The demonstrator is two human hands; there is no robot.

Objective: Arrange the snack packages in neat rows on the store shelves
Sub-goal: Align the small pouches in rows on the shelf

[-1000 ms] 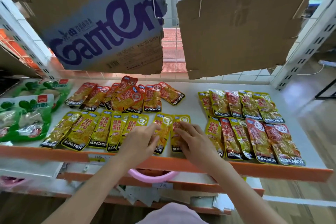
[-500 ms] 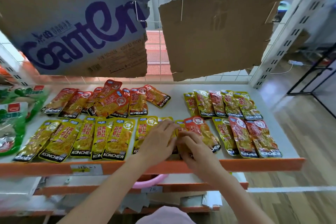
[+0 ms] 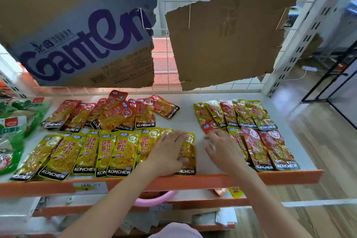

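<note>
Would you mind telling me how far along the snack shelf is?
The front-left yellow row lies fairly neat. The left hand presses flat on its last packet; the right hand rests open by the mixed right group. The overlapping red pile remains untidy.

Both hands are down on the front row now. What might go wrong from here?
1. The left hand lies flat on the yellow packs, which overlap; sliding one may drag its neighbours askew.
2. The right hand rests beside the mixed red and yellow group; a sideways push may ruffle it.
3. The front packs sit against the orange shelf lip and might tip over it.
</note>
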